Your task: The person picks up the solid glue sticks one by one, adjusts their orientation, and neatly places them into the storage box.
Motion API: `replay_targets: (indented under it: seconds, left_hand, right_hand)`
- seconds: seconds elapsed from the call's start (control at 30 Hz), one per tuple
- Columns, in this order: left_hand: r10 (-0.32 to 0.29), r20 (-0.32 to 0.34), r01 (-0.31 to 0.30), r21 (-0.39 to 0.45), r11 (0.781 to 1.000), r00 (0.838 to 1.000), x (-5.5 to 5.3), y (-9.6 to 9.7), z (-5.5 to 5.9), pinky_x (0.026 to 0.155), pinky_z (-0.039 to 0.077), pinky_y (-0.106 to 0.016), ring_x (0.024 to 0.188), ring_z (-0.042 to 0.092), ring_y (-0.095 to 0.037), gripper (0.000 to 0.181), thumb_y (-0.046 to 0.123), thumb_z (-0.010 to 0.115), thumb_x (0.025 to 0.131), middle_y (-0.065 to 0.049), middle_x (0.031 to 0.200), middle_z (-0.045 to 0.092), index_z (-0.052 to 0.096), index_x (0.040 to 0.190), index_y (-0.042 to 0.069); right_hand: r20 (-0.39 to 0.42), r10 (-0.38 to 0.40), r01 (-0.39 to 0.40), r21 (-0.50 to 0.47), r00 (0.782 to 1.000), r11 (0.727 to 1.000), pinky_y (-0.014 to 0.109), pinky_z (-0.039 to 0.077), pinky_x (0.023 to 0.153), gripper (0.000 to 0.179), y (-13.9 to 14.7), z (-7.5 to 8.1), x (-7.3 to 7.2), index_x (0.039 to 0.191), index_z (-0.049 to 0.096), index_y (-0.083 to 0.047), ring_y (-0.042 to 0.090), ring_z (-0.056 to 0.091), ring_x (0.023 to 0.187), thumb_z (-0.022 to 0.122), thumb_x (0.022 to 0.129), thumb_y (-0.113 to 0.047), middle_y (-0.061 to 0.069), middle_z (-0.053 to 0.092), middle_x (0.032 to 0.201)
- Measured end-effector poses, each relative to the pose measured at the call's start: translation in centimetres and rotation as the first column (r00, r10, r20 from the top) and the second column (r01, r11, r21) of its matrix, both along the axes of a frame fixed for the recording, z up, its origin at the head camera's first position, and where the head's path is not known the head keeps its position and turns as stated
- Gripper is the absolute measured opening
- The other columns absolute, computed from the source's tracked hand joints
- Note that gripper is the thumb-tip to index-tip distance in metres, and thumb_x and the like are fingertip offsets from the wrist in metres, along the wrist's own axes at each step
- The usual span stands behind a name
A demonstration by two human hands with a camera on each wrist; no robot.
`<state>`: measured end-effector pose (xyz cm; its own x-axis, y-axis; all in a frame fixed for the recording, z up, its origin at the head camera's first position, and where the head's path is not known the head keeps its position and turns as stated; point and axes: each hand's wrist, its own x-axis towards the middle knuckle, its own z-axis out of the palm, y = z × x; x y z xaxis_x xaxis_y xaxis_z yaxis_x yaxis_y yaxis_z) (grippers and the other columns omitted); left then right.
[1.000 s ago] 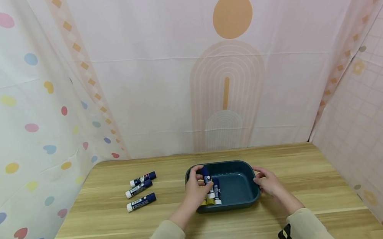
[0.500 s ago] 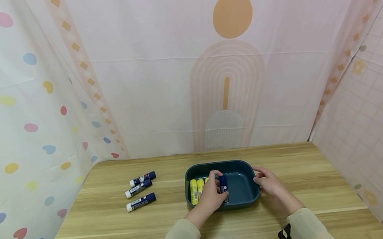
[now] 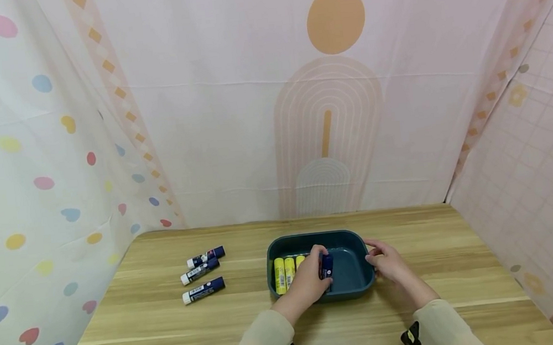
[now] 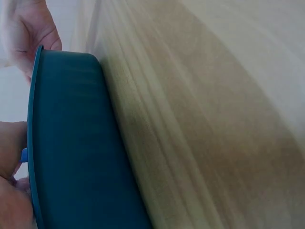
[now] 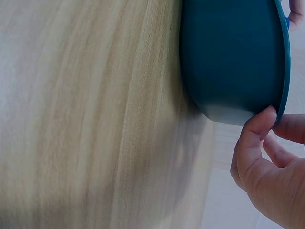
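A dark teal tray point(image 3: 353, 268) stands on the wooden table in the head view. Several yellow glue sticks point(image 3: 280, 276) lie side by side in its left part. My left hand point(image 3: 307, 282) reaches over the front rim and grips a dark blue glue stick point(image 3: 328, 267) inside the tray, partly covering its neighbours. On the tray's right end, my right hand point(image 3: 389, 260) pinches the rim; the right wrist view shows thumb and fingers point(image 5: 257, 126) on either side of it. In the left wrist view the tray wall hides most of what the left hand holds.
Left of the tray, three dark blue glue sticks with white ends, among them a front one point(image 3: 203, 290), lie on the table point(image 3: 137, 336). Patterned cloth point(image 3: 224, 144) hangs behind and at both sides.
My left hand has moved right within the tray and lowered the blue glue stick beside the others, uncovering the yellow ones. My right hand keeps its place on the rim.
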<state>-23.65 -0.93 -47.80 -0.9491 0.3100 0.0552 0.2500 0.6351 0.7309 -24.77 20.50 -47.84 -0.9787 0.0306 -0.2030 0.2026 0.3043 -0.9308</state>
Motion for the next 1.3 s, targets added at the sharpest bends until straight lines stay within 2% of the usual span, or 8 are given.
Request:
replay_targets:
  seconds: [0.27,0.5,0.57,0.73,0.83,0.97,1.1,1.3]
  left_hand:
    - [0.075,-0.084,-0.088,-0.172,0.981,0.994,-0.8,0.2,-0.2,0.093,0.048,-0.044,0.107,0.055,-0.022,0.055,0.023,0.076,0.08,-0.007,0.122,0.06,0.048,0.126,0.018]
    - [0.081,-0.163,-0.127,-0.292,0.948,0.983,-1.5,0.2,-0.8,0.097,0.044,-0.042,0.113,0.045,-0.026,0.056,0.033,0.077,0.079,-0.009,0.125,0.051,0.055,0.125,0.011]
    - [0.089,-0.169,-0.142,-0.332,0.932,0.982,-1.6,0.3,-1.0,0.099,0.041,-0.045,0.117,0.042,-0.027,0.056,0.037,0.076,0.078,-0.009,0.126,0.049,0.058,0.124,0.01]
    - [0.084,-0.182,-0.16,-0.458,0.874,0.98,-1.9,0.5,-1.4,0.103,0.033,-0.053,0.12,0.041,-0.03,0.057,0.046,0.073,0.078,-0.01,0.128,0.048,0.062,0.122,0.011]
    - [0.075,-0.178,-0.154,-0.486,0.861,0.981,-2.1,0.5,-1.5,0.104,0.032,-0.055,0.121,0.04,-0.031,0.059,0.048,0.072,0.079,-0.01,0.128,0.048,0.062,0.123,0.011]
    - [0.069,-0.199,-0.156,-0.462,0.873,0.977,-2.2,0.3,-1.7,0.102,0.034,-0.053,0.119,0.043,-0.03,0.06,0.049,0.072,0.078,-0.009,0.127,0.049,0.061,0.125,0.013]
    - [0.06,-0.245,-0.157,-0.4,0.903,0.968,-2.3,-0.3,-1.6,0.1,0.037,-0.05,0.118,0.046,-0.028,0.058,0.046,0.07,0.081,-0.008,0.127,0.051,0.057,0.13,0.016]
    - [0.056,-0.324,-0.156,-0.292,0.944,0.944,-2.3,-1.7,-0.4,0.096,0.041,-0.047,0.115,0.05,-0.029,0.051,0.036,0.069,0.086,-0.009,0.124,0.054,0.055,0.131,0.017]
  right_hand:
    - [-0.008,0.016,-0.016,0.001,1.0,1.0,0.031,0.043,0.058,0.044,0.0,0.1,0.1,0.138,0.044,-0.002,0.019,0.047,0.071,0.05,0.095,-0.002,0.01,0.045,0.098]
    - [-0.006,0.012,-0.012,0.003,1.0,1.0,0.029,0.042,0.057,0.044,0.0,-0.1,-0.1,0.138,0.044,-0.002,0.018,0.046,0.069,0.049,0.095,0.0,0.008,0.045,0.095]
    - [-0.007,0.012,-0.012,0.002,1.0,1.0,0.029,0.042,0.056,0.044,0.0,-0.1,-0.1,0.138,0.044,-0.002,0.018,0.045,0.068,0.049,0.095,0.0,0.008,0.045,0.095]
    - [0.003,0.011,-0.011,-0.013,1.0,1.0,0.029,0.041,0.057,0.044,0.1,-0.2,-0.1,0.139,0.044,-0.003,0.018,0.045,0.069,0.048,0.095,0.0,0.009,0.044,0.096]
    - [0.005,0.011,-0.011,-0.011,1.0,1.0,0.029,0.041,0.057,0.044,0.1,-0.2,-0.1,0.139,0.044,-0.004,0.018,0.046,0.069,0.048,0.095,0.0,0.009,0.044,0.097]
    - [0.003,0.009,-0.009,-0.013,1.0,1.0,0.029,0.041,0.056,0.044,0.0,-0.2,-0.1,0.139,0.044,-0.004,0.018,0.046,0.068,0.049,0.095,0.0,0.009,0.045,0.096]
    - [-0.001,0.006,-0.006,-0.025,1.0,1.0,0.029,0.041,0.056,0.044,0.0,-0.2,-0.1,0.139,0.044,-0.003,0.017,0.045,0.068,0.049,0.095,0.0,0.009,0.045,0.096]
    - [-0.001,-0.002,0.002,-0.027,1.0,1.0,0.028,0.041,0.056,0.044,0.1,-0.3,-0.1,0.139,0.045,-0.004,0.018,0.046,0.07,0.049,0.095,0.0,0.008,0.045,0.096]
